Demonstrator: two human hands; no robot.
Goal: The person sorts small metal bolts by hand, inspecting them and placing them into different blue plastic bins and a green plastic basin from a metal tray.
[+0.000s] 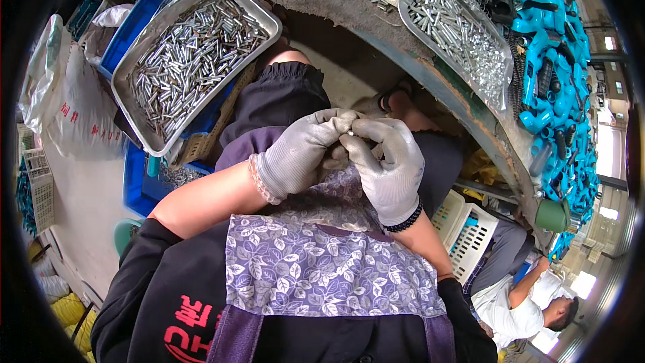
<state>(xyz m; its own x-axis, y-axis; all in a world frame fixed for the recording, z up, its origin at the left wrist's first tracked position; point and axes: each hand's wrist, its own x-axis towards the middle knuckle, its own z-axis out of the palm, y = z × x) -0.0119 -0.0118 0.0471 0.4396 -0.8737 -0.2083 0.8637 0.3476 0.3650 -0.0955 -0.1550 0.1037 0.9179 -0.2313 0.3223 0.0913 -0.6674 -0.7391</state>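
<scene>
Both my hands wear grey gloves and meet in front of my chest, above a purple leaf-print apron [322,262]. My left hand [302,151] is curled, its fingertips pressed against those of my right hand [386,161]. A small silvery metal piece [351,133] is pinched between the fingertips of both hands. Which hand bears it more I cannot tell. A dark bead bracelet circles my right wrist.
A metal tray [144,128] full of small metal pins rests on blue crates [138,20] to my left. A second tray [410,0] of pins and springs lies on the bench, beside a heap of turquoise plastic handles [551,60]. White baskets [467,232] and another person [531,302] are at lower right.
</scene>
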